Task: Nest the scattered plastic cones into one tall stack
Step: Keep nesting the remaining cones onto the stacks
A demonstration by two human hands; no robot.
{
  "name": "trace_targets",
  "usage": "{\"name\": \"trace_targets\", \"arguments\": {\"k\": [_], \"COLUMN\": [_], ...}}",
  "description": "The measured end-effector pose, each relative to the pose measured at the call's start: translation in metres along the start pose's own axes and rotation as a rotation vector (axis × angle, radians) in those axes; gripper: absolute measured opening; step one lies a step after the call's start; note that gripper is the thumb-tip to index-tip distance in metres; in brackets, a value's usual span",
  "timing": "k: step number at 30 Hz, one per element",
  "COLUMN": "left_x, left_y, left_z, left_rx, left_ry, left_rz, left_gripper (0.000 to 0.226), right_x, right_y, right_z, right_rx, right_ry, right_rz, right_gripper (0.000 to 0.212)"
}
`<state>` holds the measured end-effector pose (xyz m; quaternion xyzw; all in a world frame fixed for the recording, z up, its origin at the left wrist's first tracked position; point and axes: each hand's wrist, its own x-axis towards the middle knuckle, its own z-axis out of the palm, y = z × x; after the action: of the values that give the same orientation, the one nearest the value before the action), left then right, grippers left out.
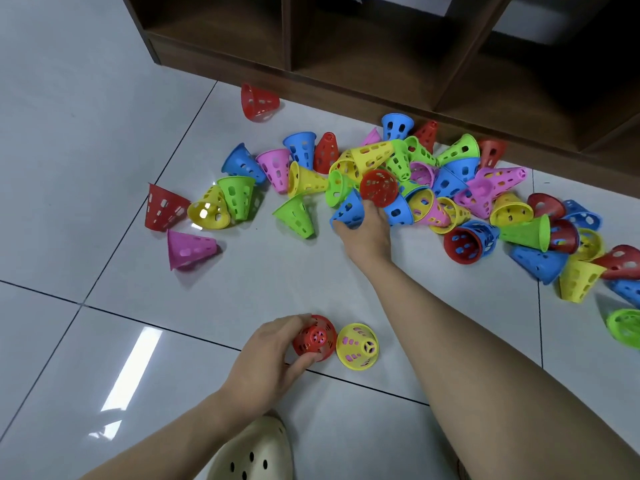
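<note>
perforated coloured cones lie scattered on the floor.

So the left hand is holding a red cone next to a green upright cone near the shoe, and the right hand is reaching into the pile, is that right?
Not quite. In the head view the upright cone beside the red cone is yellow, not green. The rest holds: the left hand grips the red cone near the shoe, and the right hand reaches into the pile.
</note>
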<state>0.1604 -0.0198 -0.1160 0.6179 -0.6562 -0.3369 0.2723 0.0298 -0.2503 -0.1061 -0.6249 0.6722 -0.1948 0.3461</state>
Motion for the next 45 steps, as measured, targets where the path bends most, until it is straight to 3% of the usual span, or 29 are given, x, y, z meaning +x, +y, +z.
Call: {"name": "trace_targets", "arguments": {"k": [2,3,6,15,20,22,27,31,34,39,41,45], "left_x": [0.001,0.001,0.001,0.001,0.001,0.001,0.002,0.001,0.002,0.010,0.014,0.017], "left_y": [-0.001,-0.002,-0.004,-0.005,-0.007,-0.006,-0.005,-0.006,-0.009,-0.008,-0.007,-0.008], "left_z": [-0.001,-0.001,0.000,0.000,0.000,-0.001,0.000,0.001,0.001,-0.005,-0.005,-0.004], "left_rx": [0.008,0.014,0.018,0.029,0.010,0.013,0.013,0.007,0.026,0.106,0.114,0.089], "left_ry": [-0.001,-0.002,0.002,0.009,0.001,0.010,0.017,0.013,0.005,0.003,0.000,-0.009], "left_rz": [0.010,0.015,0.021,0.047,0.040,0.042,0.035,0.031,0.036,0.095,0.092,0.075], "left_gripper": [0.044,0.044,0.046,0.049,0.049,0.050,0.052,0.051,0.051,0.049,0.049,0.049], "right_x": [-0.004,-0.008,-0.025,-0.069,-0.071,-0.067,-0.060,-0.070,-0.083,-0.131,-0.156,-0.193], "right_y": [0.001,0.001,0.008,0.050,0.043,0.040,0.039,0.045,0.041,0.014,0.012,0.039], "right_z": [0.003,0.002,-0.007,-0.065,-0.080,-0.079,-0.071,-0.074,-0.087,-0.109,-0.109,-0.084], "right_rx": [0.013,0.021,-0.064,-0.374,-0.603,-0.728,-0.972,-0.768,-0.343,0.183,0.280,0.220], "right_ry": [-0.010,0.000,0.029,-0.140,-0.259,-0.328,-0.442,-0.370,-0.276,0.029,0.099,0.113], "right_rz": [0.002,0.001,0.000,-0.090,-0.085,-0.108,-0.160,-0.094,0.028,-0.050,-0.086,-0.167], "right_gripper": [0.029,0.025,0.048,0.033,0.081,0.089,0.050,0.038,0.035,0.041,0.041,0.049]}}
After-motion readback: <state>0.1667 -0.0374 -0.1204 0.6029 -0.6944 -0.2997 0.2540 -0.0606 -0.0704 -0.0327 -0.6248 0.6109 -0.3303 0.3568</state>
